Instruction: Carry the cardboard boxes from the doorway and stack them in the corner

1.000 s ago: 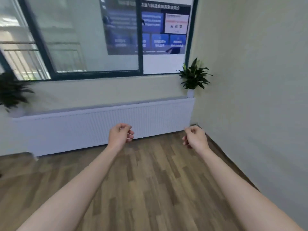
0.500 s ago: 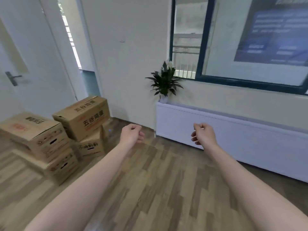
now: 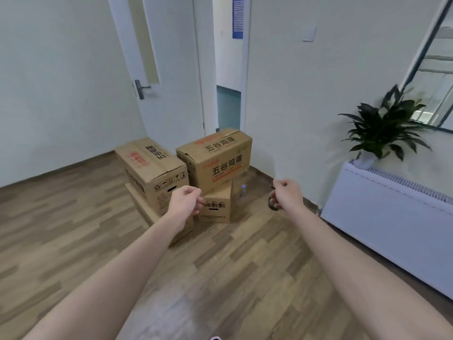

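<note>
Several cardboard boxes stand on the wood floor in front of the doorway (image 3: 228,104). A long box (image 3: 149,165) lies on top at the left, over a flatter one (image 3: 157,217). To its right a box with black characters (image 3: 218,159) sits on a smaller box (image 3: 218,204). My left hand (image 3: 185,202) is loosely curled with nothing in it, in front of the long box and not touching it. Out to the right of the stacks, my right hand (image 3: 285,195) hangs curled and holds nothing.
A white door (image 3: 169,69) stands open left of the doorway. A white radiator cover (image 3: 392,217) runs along the right wall with a potted plant (image 3: 377,128) on its near end. A small dark object (image 3: 272,204) lies on the floor by my right hand.
The view has swung left from the corner and radiator, past the plant, to face the boxes at the doorway. Both hands keep the same curled pose, holding nothing.
</note>
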